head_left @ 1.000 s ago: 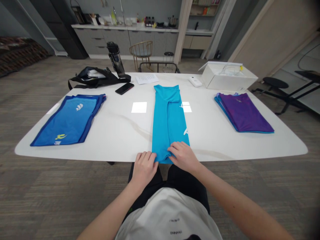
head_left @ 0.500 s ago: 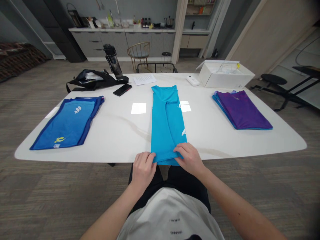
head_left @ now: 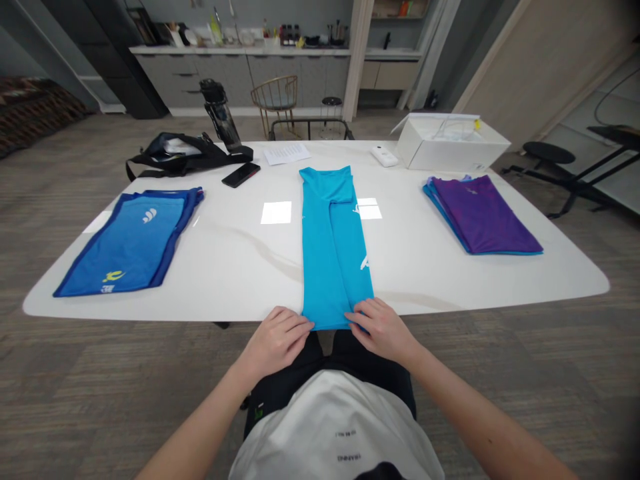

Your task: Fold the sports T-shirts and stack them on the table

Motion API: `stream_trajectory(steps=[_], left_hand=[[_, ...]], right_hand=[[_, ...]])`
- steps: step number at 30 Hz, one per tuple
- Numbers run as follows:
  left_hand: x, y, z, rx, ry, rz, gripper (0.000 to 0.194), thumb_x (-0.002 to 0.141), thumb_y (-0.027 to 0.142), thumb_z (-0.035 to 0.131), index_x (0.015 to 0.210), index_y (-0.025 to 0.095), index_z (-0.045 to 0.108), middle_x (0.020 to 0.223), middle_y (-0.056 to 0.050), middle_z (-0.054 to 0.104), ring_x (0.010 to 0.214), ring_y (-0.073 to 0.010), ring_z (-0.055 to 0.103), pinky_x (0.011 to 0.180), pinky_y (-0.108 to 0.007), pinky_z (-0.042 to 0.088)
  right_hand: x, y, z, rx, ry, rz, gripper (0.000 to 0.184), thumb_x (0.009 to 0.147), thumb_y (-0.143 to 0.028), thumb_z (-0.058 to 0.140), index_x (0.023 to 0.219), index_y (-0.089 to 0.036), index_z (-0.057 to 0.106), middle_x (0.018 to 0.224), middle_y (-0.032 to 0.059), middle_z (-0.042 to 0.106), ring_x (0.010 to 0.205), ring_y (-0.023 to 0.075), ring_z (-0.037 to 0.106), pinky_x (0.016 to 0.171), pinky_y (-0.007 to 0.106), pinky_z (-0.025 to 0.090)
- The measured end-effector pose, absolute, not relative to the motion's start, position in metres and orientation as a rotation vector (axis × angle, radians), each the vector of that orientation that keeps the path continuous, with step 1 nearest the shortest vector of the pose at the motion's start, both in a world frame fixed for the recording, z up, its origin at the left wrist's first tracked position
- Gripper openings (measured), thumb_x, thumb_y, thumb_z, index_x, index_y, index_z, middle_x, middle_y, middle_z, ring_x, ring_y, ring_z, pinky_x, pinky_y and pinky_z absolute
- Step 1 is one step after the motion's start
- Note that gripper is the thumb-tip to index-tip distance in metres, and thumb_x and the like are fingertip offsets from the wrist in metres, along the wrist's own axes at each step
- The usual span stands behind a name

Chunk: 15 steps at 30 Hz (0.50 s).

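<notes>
A turquoise shirt [head_left: 323, 260], folded lengthwise into a narrow strip with white marks on its right side, lies down the middle of the white table. Its near end reaches the table's front edge. My left hand [head_left: 283, 337] pinches the left corner of that end, thumb tucked beneath the cloth. On the right part of the same end, my right hand [head_left: 377, 327] has its fingers closed on the fabric. Folded blue garments [head_left: 135, 240] lie at the left, and a purple garment [head_left: 485, 217] tops a folded pile at the right.
Toward the table's back are a black bag [head_left: 185, 157], a dark bottle [head_left: 220, 113], a phone [head_left: 241, 175], a printed paper [head_left: 287, 153], a small white device [head_left: 384, 156] and an open white box [head_left: 450, 143]. A chair [head_left: 275, 93] stands beyond the table [head_left: 230, 267].
The shirt's near end, earlier turned up in a small fold between my hands, now lies flatter and straighter at the table edge. Both hands have moved slightly lower, still gripping it.
</notes>
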<state>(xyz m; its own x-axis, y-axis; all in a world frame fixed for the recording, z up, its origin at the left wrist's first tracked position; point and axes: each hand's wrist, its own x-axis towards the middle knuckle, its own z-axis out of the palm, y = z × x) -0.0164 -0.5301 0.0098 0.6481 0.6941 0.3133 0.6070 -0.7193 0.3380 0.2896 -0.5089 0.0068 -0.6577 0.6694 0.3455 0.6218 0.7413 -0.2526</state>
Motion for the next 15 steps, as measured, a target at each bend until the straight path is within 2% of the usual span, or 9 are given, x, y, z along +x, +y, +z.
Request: stream_trajectory(steps=[4,7,9,11,15], left_hand=[[-0.021,-0.52,0.012,2.713,1.079,0.535,0.049,0.095,0.005,0.046,0.137,0.026,0.061,0.13,-0.009,0.07,0.116,-0.0237,0.064,0.099,-0.044,0.049],[-0.02,-0.511,0.011,2.815,1.014,0.423,0.048,0.096,0.006,0.047,0.137,0.025,0.061,0.141,-0.009,0.065,0.132,-0.0251,0.057,0.109,-0.047,0.043],[-0.019,-0.507,0.01,2.848,0.957,0.438,0.04,0.099,0.007,0.047,0.13,0.026,0.064,0.133,-0.007,0.07,0.127,-0.0216,0.061,0.112,-0.046,0.04],[-0.019,-0.506,0.008,2.863,0.919,0.556,0.034,0.1,0.007,0.048,0.122,0.025,0.066,0.12,-0.005,0.074,0.113,-0.0177,0.067,0.11,-0.042,0.041],[-0.018,-0.513,0.009,2.911,0.926,0.823,0.029,0.098,0.005,0.053,0.12,0.019,0.064,0.111,-0.006,0.076,0.099,-0.0177,0.068,0.096,-0.041,0.045]], right_hand=[[0.296,-0.511,0.007,-0.979,-2.568,0.159,0.018,0.102,-0.021,0.055,0.111,-0.021,0.071,0.094,0.0076,0.068,0.084,0.0211,0.061,0.075,0.038,0.047],[0.296,-0.513,0.007,-0.964,-2.568,0.112,0.017,0.102,-0.017,0.054,0.103,-0.02,0.07,0.087,0.0057,0.067,0.081,0.0196,0.06,0.074,0.037,0.046],[0.294,-0.515,0.008,-0.958,-2.548,0.085,0.017,0.102,-0.016,0.054,0.1,-0.02,0.07,0.086,0.0055,0.067,0.081,0.0195,0.06,0.074,0.037,0.046],[0.292,-0.515,0.01,-0.947,-2.532,0.079,0.017,0.102,-0.016,0.054,0.1,-0.021,0.07,0.088,0.0061,0.067,0.083,0.0196,0.06,0.076,0.036,0.045],[0.288,-0.516,0.012,-0.926,-2.527,0.112,0.016,0.102,-0.017,0.054,0.099,-0.019,0.07,0.092,0.007,0.067,0.086,0.0195,0.059,0.077,0.036,0.043]])
